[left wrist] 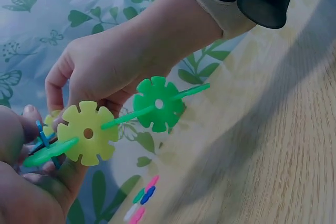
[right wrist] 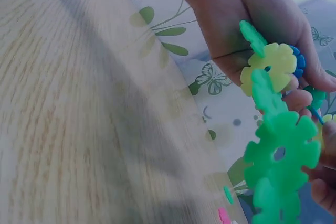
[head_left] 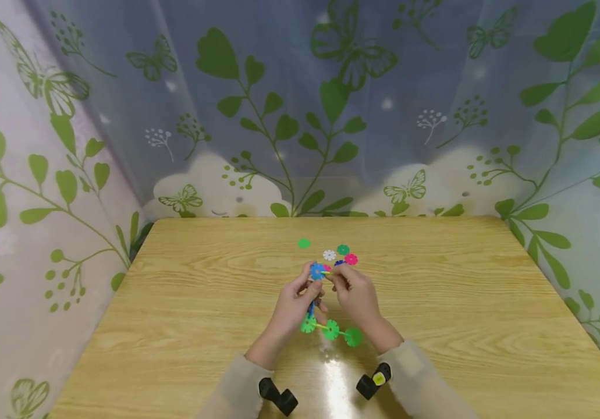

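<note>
My left hand [head_left: 295, 299] holds a chain of notched, flower-shaped plastic discs, with a blue disc [head_left: 313, 269] at its upper end. Opposite it, my right hand [head_left: 358, 295] pinches a thin yellow disc [head_left: 326, 272], seen edge-on against the blue one. From the left hand the chain hangs down and curves right, with several green discs [head_left: 330, 336] slotted together. A larger yellow disc [left wrist: 104, 140] stands between green ones in the left wrist view. In the right wrist view, green discs [right wrist: 257, 150] hang close to the camera. Fingers partly hide the joint between the blue and yellow discs.
Beyond the hands on the wooden table [head_left: 200, 291] lie loose discs: light green [head_left: 304, 243], white [head_left: 326, 255], dark green [head_left: 343, 249] and pink [head_left: 352, 259]. Others are partly covered by the hands. A leaf-patterned curtain [head_left: 300, 169] hangs behind the table.
</note>
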A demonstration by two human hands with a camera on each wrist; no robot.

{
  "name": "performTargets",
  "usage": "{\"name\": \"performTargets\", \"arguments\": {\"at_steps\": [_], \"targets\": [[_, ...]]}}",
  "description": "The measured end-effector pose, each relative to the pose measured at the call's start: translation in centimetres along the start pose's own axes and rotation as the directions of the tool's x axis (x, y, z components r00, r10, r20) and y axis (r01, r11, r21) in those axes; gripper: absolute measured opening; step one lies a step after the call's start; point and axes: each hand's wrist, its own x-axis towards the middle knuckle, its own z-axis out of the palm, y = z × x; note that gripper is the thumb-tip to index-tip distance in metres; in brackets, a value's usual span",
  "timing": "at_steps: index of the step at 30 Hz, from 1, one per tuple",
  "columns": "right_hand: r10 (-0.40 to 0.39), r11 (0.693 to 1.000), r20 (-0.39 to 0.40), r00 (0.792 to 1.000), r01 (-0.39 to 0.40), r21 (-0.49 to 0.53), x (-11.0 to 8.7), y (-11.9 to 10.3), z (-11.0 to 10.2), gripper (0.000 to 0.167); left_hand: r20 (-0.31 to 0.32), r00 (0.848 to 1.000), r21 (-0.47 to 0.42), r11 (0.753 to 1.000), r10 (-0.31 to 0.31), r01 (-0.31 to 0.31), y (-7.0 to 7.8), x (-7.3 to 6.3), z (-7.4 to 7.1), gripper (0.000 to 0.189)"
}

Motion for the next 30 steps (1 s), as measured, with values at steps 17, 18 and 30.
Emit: {"name": "performTargets", "arguments": {"at_steps": [17, 18, 30], "targets": [[0.092, 0.982, 0.074, 0.993, -0.103, 0.157, -0.3, 0.1, -0.4, 0.012, -0.106, 0.994, 0.012, 1.0, 0.03, -0.029, -1.3, 1.2, -0.7, 0.048], [0.087, 0.983, 0.077, 0.993, -0.098, 0.154, -0.4, 0.2, -0.4, 0.012, -0.115, 0.993, 0.017, 1.0, 0.022, -0.021, -1.2, 1.2, -0.7, 0.047], [0.025, 0.988, 0.116, 0.993, -0.043, 0.148, -1.0, 0.4, 0.0, 0.019, -0.146, 0.989, 0.007, 1.0, -0.024, 0.025, -0.6, 1.1, -0.8, 0.033]]}}
